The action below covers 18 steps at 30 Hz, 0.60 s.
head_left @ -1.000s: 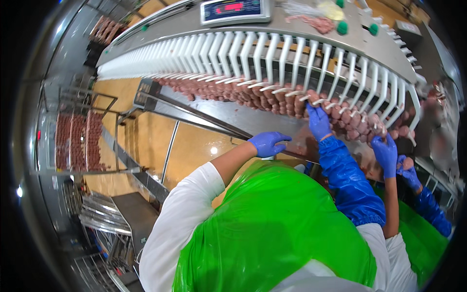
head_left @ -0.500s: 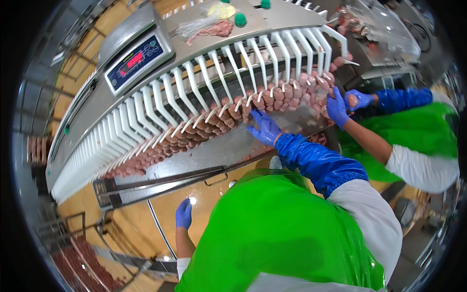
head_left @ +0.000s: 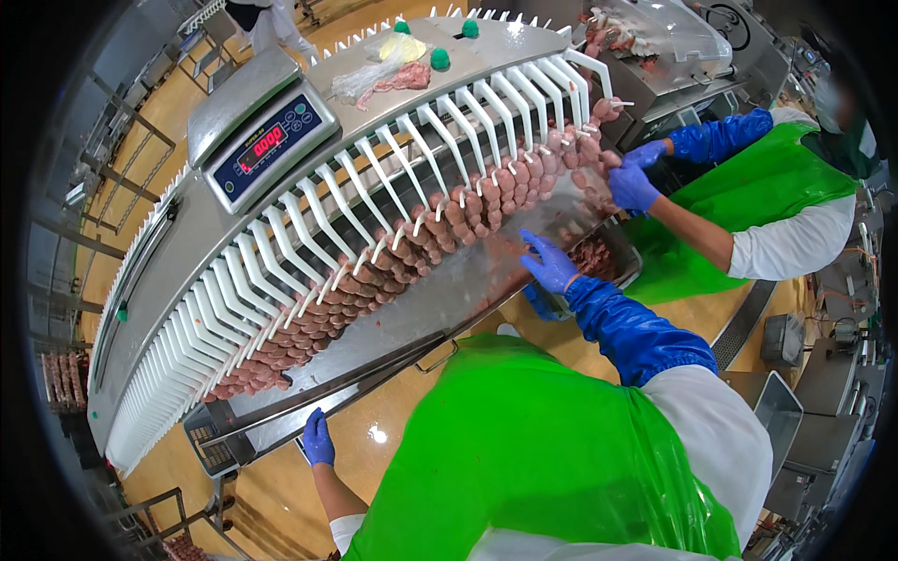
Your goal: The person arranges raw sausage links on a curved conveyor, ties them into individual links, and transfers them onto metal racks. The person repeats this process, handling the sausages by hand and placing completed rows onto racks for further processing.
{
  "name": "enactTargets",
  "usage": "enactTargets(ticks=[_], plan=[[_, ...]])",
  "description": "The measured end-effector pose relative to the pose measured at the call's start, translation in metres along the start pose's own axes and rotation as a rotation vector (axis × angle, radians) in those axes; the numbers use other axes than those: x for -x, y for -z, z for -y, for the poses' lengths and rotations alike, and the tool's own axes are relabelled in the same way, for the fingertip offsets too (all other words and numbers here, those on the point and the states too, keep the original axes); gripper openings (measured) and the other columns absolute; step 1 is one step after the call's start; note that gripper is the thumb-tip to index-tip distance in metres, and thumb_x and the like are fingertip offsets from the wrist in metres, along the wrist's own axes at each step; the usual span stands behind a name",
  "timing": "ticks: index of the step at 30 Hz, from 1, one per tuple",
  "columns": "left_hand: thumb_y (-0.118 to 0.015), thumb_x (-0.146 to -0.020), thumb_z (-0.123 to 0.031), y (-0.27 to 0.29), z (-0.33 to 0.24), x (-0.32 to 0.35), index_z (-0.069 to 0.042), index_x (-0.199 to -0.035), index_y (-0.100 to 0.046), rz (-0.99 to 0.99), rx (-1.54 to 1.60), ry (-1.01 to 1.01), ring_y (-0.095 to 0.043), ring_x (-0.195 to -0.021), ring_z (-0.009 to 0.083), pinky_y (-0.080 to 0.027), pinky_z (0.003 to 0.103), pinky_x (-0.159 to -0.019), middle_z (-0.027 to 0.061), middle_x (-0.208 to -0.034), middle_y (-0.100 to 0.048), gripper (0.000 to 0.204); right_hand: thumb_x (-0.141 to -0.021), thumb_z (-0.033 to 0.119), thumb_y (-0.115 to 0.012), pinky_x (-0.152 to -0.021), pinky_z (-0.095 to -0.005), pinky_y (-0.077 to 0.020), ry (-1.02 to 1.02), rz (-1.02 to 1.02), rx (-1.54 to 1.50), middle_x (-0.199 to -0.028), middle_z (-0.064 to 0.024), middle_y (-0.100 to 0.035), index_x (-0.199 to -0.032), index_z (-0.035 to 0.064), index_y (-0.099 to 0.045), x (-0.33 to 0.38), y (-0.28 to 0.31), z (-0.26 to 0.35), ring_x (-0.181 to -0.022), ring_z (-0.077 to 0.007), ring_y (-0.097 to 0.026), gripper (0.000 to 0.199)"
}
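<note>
Linked sausages [head_left: 398,266] hang in bunches from a curved row of white hooks [head_left: 351,201]. Below them runs a shiny metal tray [head_left: 374,329]. My right hand [head_left: 552,264], in a blue-violet glove and blue sleeve cover, is stretched out over the tray's right part, fingers apart and holding nothing. It is clear of the sausages, pointing toward them. My left hand [head_left: 318,439], gloved alike, is at the tray's near edge on the left, fingers extended; whether it touches the edge I cannot tell.
At the right a co-worker in a green apron [head_left: 734,220] has gloved hands [head_left: 636,182] on sausage links at the row's end. A digital scale [head_left: 267,150] stands on the metal top, with green knobs [head_left: 440,59] and a plastic-and-casing heap [head_left: 393,79]. A bin of meat scraps [head_left: 599,257] stands below.
My right hand has drawn back from the hanging sausages toward the right. My left hand has come up to the tray's near edge. The view has shifted, and the co-worker's hands remain at the links.
</note>
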State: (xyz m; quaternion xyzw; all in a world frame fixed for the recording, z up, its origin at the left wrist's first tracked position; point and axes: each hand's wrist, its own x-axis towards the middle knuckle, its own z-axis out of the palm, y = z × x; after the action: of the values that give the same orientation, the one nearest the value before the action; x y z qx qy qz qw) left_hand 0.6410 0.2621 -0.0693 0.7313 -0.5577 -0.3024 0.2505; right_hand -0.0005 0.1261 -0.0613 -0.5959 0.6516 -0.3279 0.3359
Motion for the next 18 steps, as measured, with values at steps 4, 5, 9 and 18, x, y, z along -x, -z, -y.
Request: enactTargets(ticks=[4, 5, 9, 18], plan=[[-0.054, -0.092, -0.011, -0.023, -0.04, -0.002, -0.001, -0.116, -0.06, 0.083, -0.073, -0.025, -0.059, -0.105, 0.0223, -0.044, 0.032, -0.094, 0.0134, -0.113, -0.064, 0.027, -0.088, 0.019, -0.06, -0.09, -0.0352, -0.0465, 0.003, -0.062, -0.113, -0.121, -0.0181, -0.055, -0.136, 0.008, -0.045, -0.009, 0.033, -0.005, -0.1, -0.0252, -0.059, 0.052], [-0.053, -0.092, -0.013, -0.034, -0.043, -0.001, -0.001, -0.118, -0.06, 0.114, -0.053, 0.012, -0.06, -0.105, 0.0222, -0.044, 0.032, -0.094, 0.0136, -0.113, -0.065, 0.029, -0.088, 0.017, -0.06, -0.089, -0.0342, -0.0471, 0.018, -0.085, -0.14, -0.119, -0.0175, -0.057, -0.135, 0.0079, -0.046, -0.012, 0.043, -0.01, -0.097, -0.0238, -0.06, 0.05], [-0.055, -0.09, -0.017, -0.058, -0.071, 0.007, -0.002, -0.118, -0.06, 0.206, -0.073, 0.106, -0.06, -0.108, 0.0241, -0.043, 0.033, -0.095, 0.0162, -0.116, -0.064, 0.033, -0.088, 0.013, -0.059, -0.088, -0.0332, -0.0468, 0.056, -0.175, -0.1, -0.114, -0.0153, -0.059, -0.128, 0.0073, -0.054, -0.024, 0.078, -0.005, -0.097, -0.0225, -0.059, 0.04], [-0.054, -0.09, -0.015, -0.071, -0.132, 0.026, -0.002, -0.12, -0.059, 0.143, -0.136, 0.127, -0.06, -0.108, 0.0254, -0.044, 0.034, -0.096, 0.0159, -0.116, -0.063, 0.033, -0.077, 0.008, -0.066, -0.095, -0.0415, -0.0422, 0.474, -0.645, 0.215, -0.114, -0.0174, -0.059, -0.118, 0.0007, -0.056, -0.082, 0.172, 0.005, -0.105, -0.0347, -0.056, 0.042]])
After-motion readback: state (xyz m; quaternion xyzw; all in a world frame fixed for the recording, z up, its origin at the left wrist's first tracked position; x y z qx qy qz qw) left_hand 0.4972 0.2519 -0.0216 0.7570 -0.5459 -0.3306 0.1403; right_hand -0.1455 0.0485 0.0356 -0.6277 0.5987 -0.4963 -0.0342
